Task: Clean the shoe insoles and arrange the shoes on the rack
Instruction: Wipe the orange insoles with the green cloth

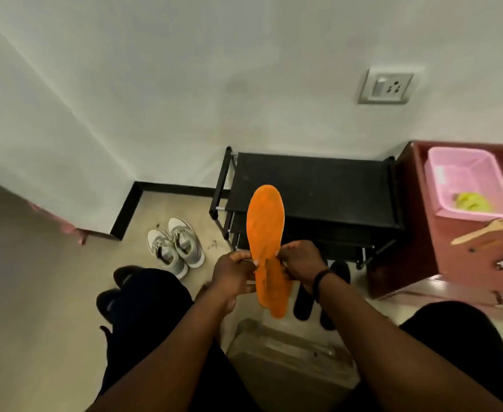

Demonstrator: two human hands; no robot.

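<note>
Head view, orange insole upright, toe up, both hands pinching midsection

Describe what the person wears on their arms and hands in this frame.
Both forearms are bare, with no sleeves in view and no gloves. The right hand has a dark band around its wrist. The left hand and its wrist carry nothing visible. No rings can be made out on the fingers.
</note>
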